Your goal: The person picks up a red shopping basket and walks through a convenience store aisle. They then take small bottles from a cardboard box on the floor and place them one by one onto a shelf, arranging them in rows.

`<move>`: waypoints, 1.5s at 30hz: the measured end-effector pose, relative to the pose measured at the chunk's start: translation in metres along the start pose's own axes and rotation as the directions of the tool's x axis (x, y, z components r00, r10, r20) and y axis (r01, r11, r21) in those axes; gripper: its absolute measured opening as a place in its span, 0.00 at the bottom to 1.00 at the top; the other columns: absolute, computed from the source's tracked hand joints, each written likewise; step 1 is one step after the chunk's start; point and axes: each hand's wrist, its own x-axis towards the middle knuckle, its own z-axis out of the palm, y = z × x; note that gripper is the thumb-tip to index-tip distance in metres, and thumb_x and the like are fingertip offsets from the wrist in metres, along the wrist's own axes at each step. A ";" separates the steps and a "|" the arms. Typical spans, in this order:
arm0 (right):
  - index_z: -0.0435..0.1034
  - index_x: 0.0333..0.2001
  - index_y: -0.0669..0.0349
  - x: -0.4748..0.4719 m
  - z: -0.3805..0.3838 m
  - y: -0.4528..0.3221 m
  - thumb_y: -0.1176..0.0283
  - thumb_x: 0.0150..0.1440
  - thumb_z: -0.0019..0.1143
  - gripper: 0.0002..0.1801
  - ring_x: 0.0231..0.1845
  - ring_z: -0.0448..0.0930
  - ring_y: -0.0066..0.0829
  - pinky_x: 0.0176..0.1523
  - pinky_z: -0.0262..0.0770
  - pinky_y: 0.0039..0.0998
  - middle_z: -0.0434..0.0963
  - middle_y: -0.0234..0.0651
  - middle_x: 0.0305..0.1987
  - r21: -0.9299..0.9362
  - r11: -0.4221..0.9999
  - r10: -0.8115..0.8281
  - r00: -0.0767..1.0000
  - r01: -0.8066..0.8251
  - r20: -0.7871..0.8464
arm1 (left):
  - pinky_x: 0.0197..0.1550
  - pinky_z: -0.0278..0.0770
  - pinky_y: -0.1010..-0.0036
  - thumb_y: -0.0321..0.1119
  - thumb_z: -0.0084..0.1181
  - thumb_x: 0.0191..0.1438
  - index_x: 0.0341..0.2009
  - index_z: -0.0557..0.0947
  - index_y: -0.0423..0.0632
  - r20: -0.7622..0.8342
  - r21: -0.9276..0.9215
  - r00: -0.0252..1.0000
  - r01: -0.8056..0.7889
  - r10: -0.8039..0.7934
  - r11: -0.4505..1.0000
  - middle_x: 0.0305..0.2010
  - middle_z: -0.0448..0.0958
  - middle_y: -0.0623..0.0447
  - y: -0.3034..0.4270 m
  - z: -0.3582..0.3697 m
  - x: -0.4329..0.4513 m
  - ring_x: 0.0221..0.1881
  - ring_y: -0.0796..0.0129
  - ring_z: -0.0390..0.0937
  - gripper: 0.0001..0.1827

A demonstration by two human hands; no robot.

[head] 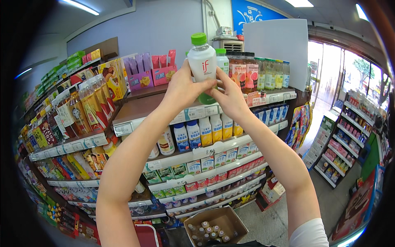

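Both my hands are raised in front of me at the top shelf [135, 108], gripping one white plastic drink bottle [202, 61] with a green screw cap. My left hand [182, 86] wraps its left side, the thumb lying across the front. On the lower right, my right hand [230, 92] has its fingers against the bottle. It stands nearly upright, red lettering facing me; whether its base rests on the shelf, I cannot tell. Just behind it, partly hidden, is another green-capped bottle [221, 60]. Pink-labelled drink bottles [239, 72] stand to the right.
Purple and pink snack boxes [140, 81] sit left of the bottle. Below are yogurt bottles [193, 134] and milk cartons [206, 163]. An open cardboard box [237, 219] with several capped bottles is on the floor. A separate shelf rack [342, 139] stands at right, near the glass doorway.
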 end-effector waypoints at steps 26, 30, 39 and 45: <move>0.66 0.58 0.60 0.015 0.016 0.091 0.75 0.51 0.67 0.30 0.49 0.82 0.44 0.51 0.77 0.40 0.77 0.44 0.51 -0.474 0.878 -0.075 0.959 -0.067 -0.275 | 0.51 0.79 0.58 0.53 0.74 0.42 0.43 0.81 0.27 0.100 0.365 0.955 0.226 -0.280 0.903 0.43 0.81 0.27 -0.113 0.048 0.067 0.47 0.43 0.83 0.38; 0.67 0.57 0.60 0.011 0.020 0.092 0.76 0.50 0.67 0.30 0.49 0.81 0.44 0.51 0.77 0.41 0.77 0.44 0.49 -0.479 0.875 -0.083 0.956 -0.065 -0.281 | 0.51 0.79 0.58 0.53 0.73 0.43 0.43 0.82 0.27 0.040 0.449 0.964 0.218 -0.263 0.867 0.42 0.82 0.27 -0.099 0.049 0.056 0.48 0.42 0.82 0.38; 0.64 0.60 0.63 -0.009 0.015 0.080 0.76 0.52 0.64 0.30 0.50 0.79 0.49 0.52 0.76 0.43 0.75 0.49 0.52 -0.405 0.914 -0.124 0.960 0.011 -0.252 | 0.59 0.74 0.61 0.45 0.62 0.58 0.56 0.74 0.31 -0.029 0.423 0.995 0.096 -0.093 0.901 0.57 0.76 0.31 -0.062 0.041 0.017 0.58 0.46 0.77 0.31; 0.70 0.56 0.65 -0.080 0.028 0.074 0.72 0.58 0.54 0.21 0.52 0.81 0.43 0.54 0.77 0.40 0.81 0.48 0.49 -0.188 0.980 -0.091 0.985 0.062 -0.148 | 0.61 0.69 0.72 0.37 0.57 0.63 0.56 0.77 0.41 0.216 0.269 0.974 -0.128 0.070 0.955 0.55 0.80 0.49 -0.048 0.022 -0.099 0.58 0.69 0.74 0.19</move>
